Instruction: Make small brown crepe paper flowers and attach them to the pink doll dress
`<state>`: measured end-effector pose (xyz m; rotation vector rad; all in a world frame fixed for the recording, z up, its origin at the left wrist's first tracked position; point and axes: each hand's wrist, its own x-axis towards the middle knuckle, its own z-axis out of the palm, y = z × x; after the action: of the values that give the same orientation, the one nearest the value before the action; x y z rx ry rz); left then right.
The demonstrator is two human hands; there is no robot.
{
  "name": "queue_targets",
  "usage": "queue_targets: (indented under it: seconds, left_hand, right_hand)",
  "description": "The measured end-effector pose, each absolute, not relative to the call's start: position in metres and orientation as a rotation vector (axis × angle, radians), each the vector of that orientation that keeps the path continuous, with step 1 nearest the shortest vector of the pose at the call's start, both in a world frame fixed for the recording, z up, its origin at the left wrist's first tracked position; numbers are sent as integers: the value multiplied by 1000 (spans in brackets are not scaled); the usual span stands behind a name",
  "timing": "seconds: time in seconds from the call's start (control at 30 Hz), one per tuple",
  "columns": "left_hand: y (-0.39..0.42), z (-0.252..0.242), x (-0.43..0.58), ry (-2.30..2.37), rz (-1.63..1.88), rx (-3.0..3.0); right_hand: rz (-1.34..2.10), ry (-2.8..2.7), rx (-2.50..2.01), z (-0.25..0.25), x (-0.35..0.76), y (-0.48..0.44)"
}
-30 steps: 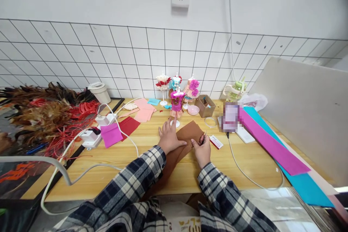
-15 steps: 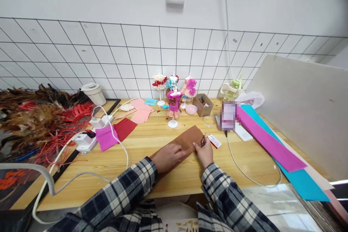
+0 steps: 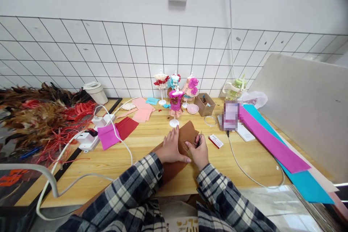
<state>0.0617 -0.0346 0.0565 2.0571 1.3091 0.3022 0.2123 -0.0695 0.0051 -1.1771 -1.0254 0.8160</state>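
The left hand (image 3: 172, 148) is spread, palm down, on a brown sheet (image 3: 188, 130), its thumb reaching toward the right hand (image 3: 199, 154). The right hand is curled around dark scissors (image 3: 199, 140), blade end pointing away from the wearer, with its thumb pressing a bent part of the sheet. The sheet lies under and between both hands, partly on the worktop (image 3: 231, 166); its far corner extends beyond the right thumb, and a darker portion shows on the near side of the left hand. Whether it is paper or cloth cannot be confirmed. The step in hand is judged to be folding or arranging the sheet, with the scissors kept in the grip; no cut is visible in progress. The next move appears to call for steady pressure from the left hand and blades held clear of its thumb. Just beyond the left fingertips stands a miniature dress form (image 3: 176, 103) in magenta; contact with its base cannot be determined. A white-and-red card (image 3: 216, 141) lies to the right of the right hand, apart from it. Compared with the frame half a second earlier, the left hand has moved farther forward and changed from curled to spread, the sheet is more bent, and the right hand sits farther from the card.
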Motion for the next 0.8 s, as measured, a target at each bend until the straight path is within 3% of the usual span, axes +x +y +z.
queue_targets:
  seconds: [0.2,0.43,0.8]
  left_hand:
    - [-26,31,62,1182,512,1691]
    - [4,33,42,916,151,1334]
    - [7,41,32,785,71,1348]
  right_hand:
    - [840,-990,-1176,8,221,-71]
    - [915,-948,-1127,6,223,-68]
    - [1018,-956,-1046,3,219,-70]
